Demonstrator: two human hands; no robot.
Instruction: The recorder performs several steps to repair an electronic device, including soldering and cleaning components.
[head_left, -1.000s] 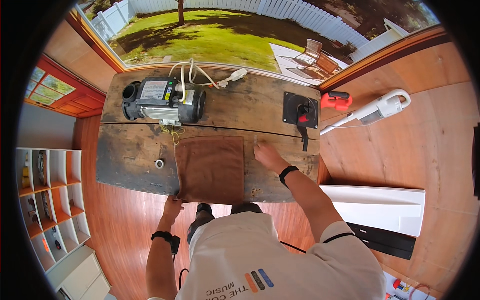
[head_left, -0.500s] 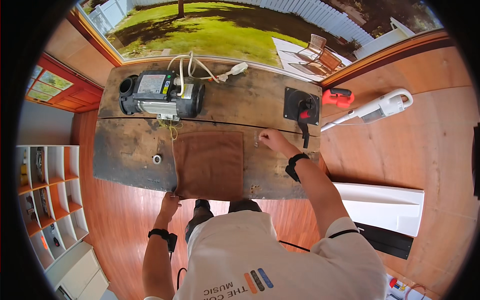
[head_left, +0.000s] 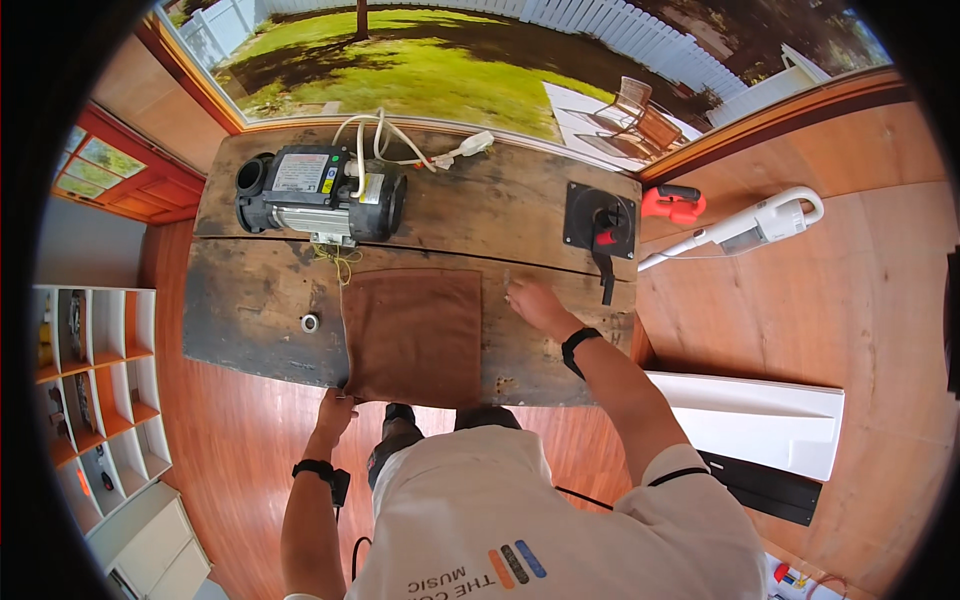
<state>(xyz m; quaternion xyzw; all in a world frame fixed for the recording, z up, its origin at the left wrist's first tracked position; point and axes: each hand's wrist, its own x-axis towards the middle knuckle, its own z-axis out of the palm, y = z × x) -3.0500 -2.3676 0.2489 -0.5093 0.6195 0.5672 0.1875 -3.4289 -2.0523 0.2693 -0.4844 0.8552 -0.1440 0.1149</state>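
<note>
Head view: brown cloth [head_left: 413, 337] lies flat on the bench [head_left: 555, 365], reaching its near edge.
Left to right: pale ring [head_left: 310, 323] sits left of the cloth; your left hand [head_left: 337, 408] has fingers closed on the cloth's near-left corner; your right hand [head_left: 540, 307] is just past its right side, fingers curled, can't tell if they grip anything. Risk: a hard left pull could bunch the cloth or drag it off the edge, nothing visible pins its right side. Looks near-square: no clear long axis or pointing end; side edges run away from you.
</note>
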